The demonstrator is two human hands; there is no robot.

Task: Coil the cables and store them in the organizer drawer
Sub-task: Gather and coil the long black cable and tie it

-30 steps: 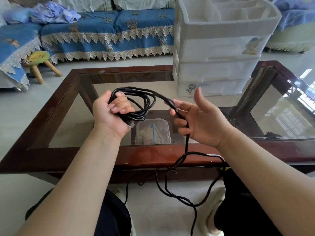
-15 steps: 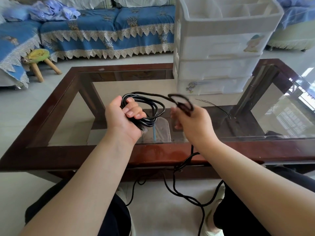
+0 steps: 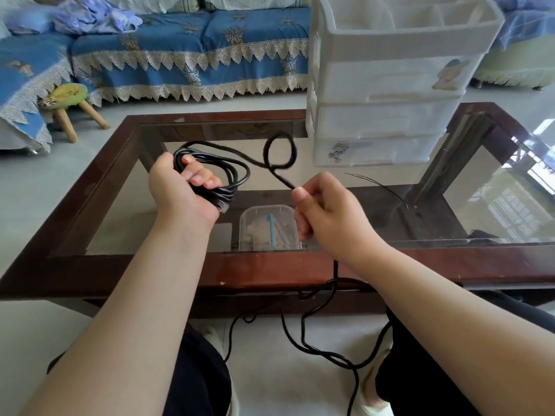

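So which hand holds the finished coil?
The left hand: its fingers wrap the bundled loops of black cable, while the right hand only pinches a single strand.

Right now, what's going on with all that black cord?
A person is winding a long black cable into a coil. The left hand grips the loops already gathered, while the right hand pinches the next stretch, which curls in a loose loop in the air between them. Much of the cable hangs past the glass table to the floor, not yet wound. The white drawer organizer stands on the table, its drawers shut.
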